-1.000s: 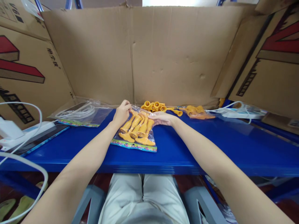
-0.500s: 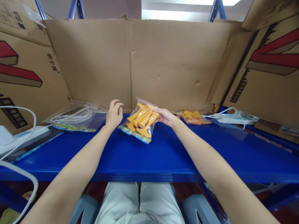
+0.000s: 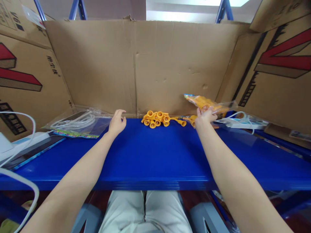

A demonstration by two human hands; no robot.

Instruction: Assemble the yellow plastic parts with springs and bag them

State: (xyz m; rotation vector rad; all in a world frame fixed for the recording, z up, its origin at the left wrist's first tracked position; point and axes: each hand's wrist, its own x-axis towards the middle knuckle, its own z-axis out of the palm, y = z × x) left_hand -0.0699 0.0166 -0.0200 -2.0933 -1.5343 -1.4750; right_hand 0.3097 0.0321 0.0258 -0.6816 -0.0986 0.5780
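Observation:
My right hand [image 3: 203, 117] grips a clear bag of orange plastic pieces [image 3: 206, 103] and holds it in the air at the right, above another filled bag that it mostly hides. My left hand [image 3: 117, 122] rests on the blue table [image 3: 155, 155] with its fingers loosely apart and nothing in them. A small heap of loose orange pieces [image 3: 157, 118] lies at the back of the table between my hands.
A stack of empty clear bags [image 3: 81, 123] lies at the back left. White cables and a charger [image 3: 17, 139] are at the far left. A white power strip [image 3: 243, 122] sits at the right. Cardboard walls [image 3: 136, 64] surround the table.
My right hand has lifted the filled bag from the table's middle and carried it to the right. My left hand let go of the bag and now rests empty.

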